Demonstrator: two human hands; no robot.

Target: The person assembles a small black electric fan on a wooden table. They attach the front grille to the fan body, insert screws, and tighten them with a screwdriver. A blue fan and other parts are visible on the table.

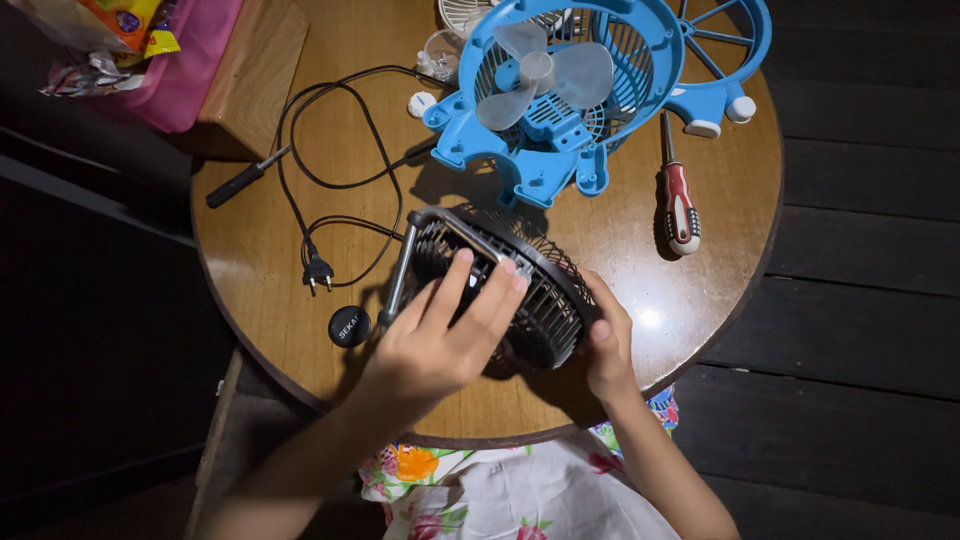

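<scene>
A small black fan with a wire grille [535, 290] lies tilted near the front edge of a round wooden table [280, 290]. My left hand [445, 330] rests on its grille with fingers spread and pressed against the wires. My right hand [608, 345] grips the fan's right rim from below. A metal stand bar [398, 272] runs along the fan's left side. Its black cord [335, 180] loops across the table to a plug [318, 270].
A blue fan housing with pale blades [560, 90] sits at the table's back. A red-handled screwdriver [680, 205] lies at right, a black-handled tool [240, 180] at left, a round black cap [349, 326] near my left hand. A wooden block [260, 70] and pink bag [195, 60] stand back left.
</scene>
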